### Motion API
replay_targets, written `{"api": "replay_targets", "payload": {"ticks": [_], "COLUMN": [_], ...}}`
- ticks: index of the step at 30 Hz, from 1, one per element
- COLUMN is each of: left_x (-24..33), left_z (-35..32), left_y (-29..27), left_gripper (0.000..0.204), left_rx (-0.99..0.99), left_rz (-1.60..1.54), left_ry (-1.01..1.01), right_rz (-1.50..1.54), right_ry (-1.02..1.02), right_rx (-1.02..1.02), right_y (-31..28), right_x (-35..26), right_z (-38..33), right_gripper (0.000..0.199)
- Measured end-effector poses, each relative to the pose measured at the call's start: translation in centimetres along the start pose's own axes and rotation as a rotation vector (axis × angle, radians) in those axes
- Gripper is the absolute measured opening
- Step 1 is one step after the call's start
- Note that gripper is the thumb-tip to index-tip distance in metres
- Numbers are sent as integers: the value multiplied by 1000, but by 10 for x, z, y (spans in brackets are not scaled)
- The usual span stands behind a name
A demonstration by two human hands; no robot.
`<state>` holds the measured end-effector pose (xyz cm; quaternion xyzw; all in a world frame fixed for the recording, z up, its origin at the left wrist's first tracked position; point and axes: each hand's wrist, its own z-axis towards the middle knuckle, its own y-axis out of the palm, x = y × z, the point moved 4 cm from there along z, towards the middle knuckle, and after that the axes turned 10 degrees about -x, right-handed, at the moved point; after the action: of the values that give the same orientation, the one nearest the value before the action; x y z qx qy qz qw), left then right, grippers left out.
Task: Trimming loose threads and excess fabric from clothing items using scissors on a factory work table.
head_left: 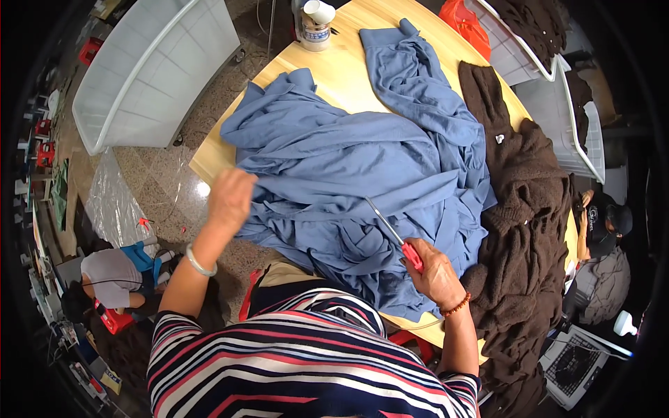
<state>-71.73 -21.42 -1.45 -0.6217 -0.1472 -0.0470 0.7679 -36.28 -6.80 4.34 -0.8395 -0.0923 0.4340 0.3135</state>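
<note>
A heap of blue knitted garments (348,153) is spread over the light wooden table, with a sleeve stretching toward the far edge. At its left side, my left hand (232,197) is closed, its fingertips pinching the blue cloth's edge. My right hand (433,273) is wrapped around the red handle of slim scissors (385,223). Their closed metal end points up and left, over the cloth in front of me. The blades show only as a thin strip. Brown knitted garments (526,216) are piled to the right of the blue ones.
On the wooden table (345,66), a white-capped container (316,31) stands at the far edge. A white bin (150,76) is on the floor at left; more bins (554,118) are at right, beside a red plastic bag (465,28). Co-workers sit at left (111,275) and right (603,223).
</note>
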Motion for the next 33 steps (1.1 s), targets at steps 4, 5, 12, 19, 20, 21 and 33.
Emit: {"api": "replay_targets", "payload": {"ticks": [4, 5, 12, 19, 20, 21, 33], "left_x": [-24, -21, 57, 60, 59, 58, 30], "left_z": [-5, -5, -22, 3, 5, 7, 2], "left_y": [-21, -19, 75, 129, 128, 127, 134], "left_gripper": [23, 24, 19, 9, 9, 9, 14], "left_rx": [162, 227, -128, 24, -8, -38, 106], "left_rz": [90, -36, -2225, -2458, -2301, -2144, -1492], "left_ry": [-212, -326, -903, -851, -803, -755, -609], "right_rz": [-16, -21, -75, -110, -199, -286, -414], "right_ry": [-59, -61, -60, -85, -36, 13, -154], "right_rx": [-26, -22, -65, -64, -119, -175, -196], "right_y": [5, 7, 11, 7, 8, 9, 21], "right_x": [-9, -11, -19, -35, -37, -37, -72], "right_z": [5, 7, 13, 21, 21, 22, 84], "right_gripper": [33, 33, 34, 34, 34, 35, 29]}}
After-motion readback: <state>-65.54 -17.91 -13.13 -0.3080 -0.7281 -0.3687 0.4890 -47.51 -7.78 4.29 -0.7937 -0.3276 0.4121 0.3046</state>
